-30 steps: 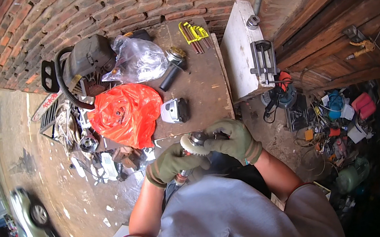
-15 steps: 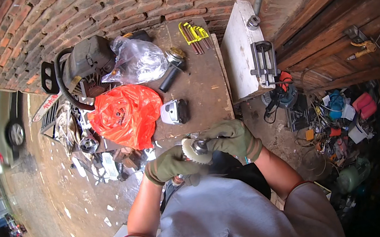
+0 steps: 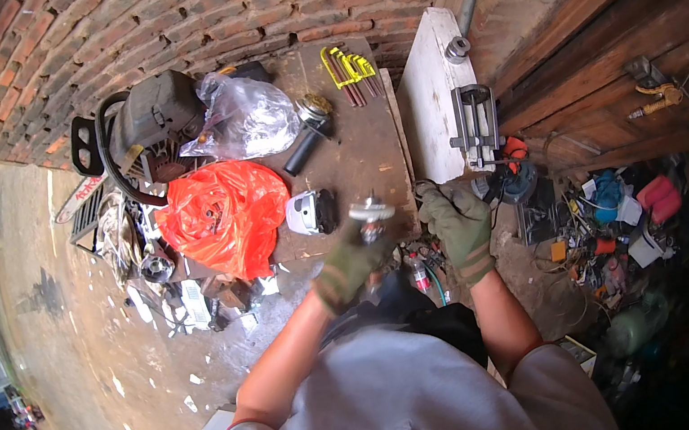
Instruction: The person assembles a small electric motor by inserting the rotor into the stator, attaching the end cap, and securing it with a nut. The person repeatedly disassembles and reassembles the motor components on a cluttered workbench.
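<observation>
Left hand (image 3: 353, 265) is clamped on the geared shaft (image 3: 371, 212), which pokes out up top. Right hand (image 3: 461, 223) is well apart from it, kinda curled, and I can't tell if it's holding anything. Grey housing (image 3: 311, 212) sits just past the left hand, red bag (image 3: 226, 212) farther to its left.

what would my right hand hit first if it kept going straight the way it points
Probably the white panel just beyond your right hand, though depth is unclear and it might catch the table's edge first.
</observation>
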`<state>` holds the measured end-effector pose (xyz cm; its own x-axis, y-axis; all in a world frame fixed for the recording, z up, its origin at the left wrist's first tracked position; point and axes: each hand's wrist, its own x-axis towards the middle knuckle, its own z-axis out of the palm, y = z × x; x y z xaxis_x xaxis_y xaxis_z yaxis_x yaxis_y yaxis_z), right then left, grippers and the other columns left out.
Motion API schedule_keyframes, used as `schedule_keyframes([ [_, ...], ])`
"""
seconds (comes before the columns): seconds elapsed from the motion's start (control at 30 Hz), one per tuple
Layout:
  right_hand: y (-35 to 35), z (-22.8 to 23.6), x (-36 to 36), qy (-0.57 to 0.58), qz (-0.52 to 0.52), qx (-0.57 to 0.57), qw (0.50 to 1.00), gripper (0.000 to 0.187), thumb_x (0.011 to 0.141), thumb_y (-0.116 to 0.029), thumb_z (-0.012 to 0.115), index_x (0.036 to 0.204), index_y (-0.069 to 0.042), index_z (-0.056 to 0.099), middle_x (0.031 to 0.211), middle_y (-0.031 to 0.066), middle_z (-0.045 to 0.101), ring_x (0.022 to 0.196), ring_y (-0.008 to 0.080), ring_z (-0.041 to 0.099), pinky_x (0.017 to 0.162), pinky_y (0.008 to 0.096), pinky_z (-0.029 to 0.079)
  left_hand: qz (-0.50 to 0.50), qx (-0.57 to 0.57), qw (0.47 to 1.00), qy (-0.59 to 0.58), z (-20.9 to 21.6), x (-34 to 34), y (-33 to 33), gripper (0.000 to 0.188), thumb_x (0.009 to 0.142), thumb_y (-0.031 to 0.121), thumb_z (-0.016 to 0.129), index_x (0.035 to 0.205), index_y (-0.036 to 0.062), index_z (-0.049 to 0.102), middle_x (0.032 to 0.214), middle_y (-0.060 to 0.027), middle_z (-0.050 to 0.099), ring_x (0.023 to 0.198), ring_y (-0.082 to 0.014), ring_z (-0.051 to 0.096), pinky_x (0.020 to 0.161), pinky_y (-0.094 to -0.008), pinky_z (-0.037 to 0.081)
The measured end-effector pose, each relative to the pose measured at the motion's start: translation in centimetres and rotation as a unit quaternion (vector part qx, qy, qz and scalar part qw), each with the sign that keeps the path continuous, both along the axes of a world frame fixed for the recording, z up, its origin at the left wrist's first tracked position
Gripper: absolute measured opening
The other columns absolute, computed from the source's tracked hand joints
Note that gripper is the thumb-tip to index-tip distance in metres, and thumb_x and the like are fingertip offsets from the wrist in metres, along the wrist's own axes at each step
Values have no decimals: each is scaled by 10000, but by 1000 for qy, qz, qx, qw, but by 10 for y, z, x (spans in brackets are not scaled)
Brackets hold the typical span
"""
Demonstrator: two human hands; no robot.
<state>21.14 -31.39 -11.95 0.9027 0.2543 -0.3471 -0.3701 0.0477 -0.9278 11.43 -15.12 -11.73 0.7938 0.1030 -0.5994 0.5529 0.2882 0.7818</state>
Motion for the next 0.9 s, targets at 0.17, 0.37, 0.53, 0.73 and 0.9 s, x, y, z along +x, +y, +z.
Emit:
schedule_keyframes([
  [0.17, -8, -12, 1, 3, -13, 34, 999, 109, 968, -127, 719, 990, -37, 776, 726, -28, 645, 595, 34, 524, 539, 208, 406, 44, 390, 920, -21, -116, 70, -14, 588, 885, 269, 728, 1405, 100, 510, 1027, -202, 688, 910, -310, 688, 767, -424, 547],
  [0.37, -12, -5, 0, 32, 24, -15, 999, 167, 989, -173, 697, 1035, -27, 765, 756, 18, 696, 574, 52, 561, 510, 206, 422, 35, 526, 846, 84, -103, 100, -12, 601, 850, 393, 724, 1281, 36, 504, 1169, -285, 634, 1083, -467, 642, 912, -524, 524],
  [0.53, -12, -2, 6, 38, 45, -33, 998, 173, 1004, -181, 683, 1040, -37, 771, 747, 0, 688, 573, 39, 544, 510, 196, 411, 29, 564, 821, 82, -101, 85, -24, 776, 878, 393, 717, 1454, -6, 385, 1318, -294, 555, 1153, -462, 615, 943, -524, 525],
  [0.73, -4, 1, 10, 50, 52, -36, 997, 130, 959, -196, 759, 907, -78, 776, 692, -41, 634, 562, 2, 484, 492, 200, 364, -66, 579, 812, -26, -70, 51, -22, 787, 862, 369, 767, 1465, 2, 420, 1394, -285, 529, 1230, -489, 555, 1008, -536, 488],
  [0.9, -2, 1, 8, 44, 72, -48, 995, 172, 1003, -174, 693, 1074, -47, 783, 725, -30, 657, 584, 19, 521, 525, 189, 397, -79, 693, 704, -133, -32, -8, 46, 1039, 698, 438, 889, 1515, 11, 410, 1463, -245, 508, 1337, -440, 503, 1121, -516, 416],
])
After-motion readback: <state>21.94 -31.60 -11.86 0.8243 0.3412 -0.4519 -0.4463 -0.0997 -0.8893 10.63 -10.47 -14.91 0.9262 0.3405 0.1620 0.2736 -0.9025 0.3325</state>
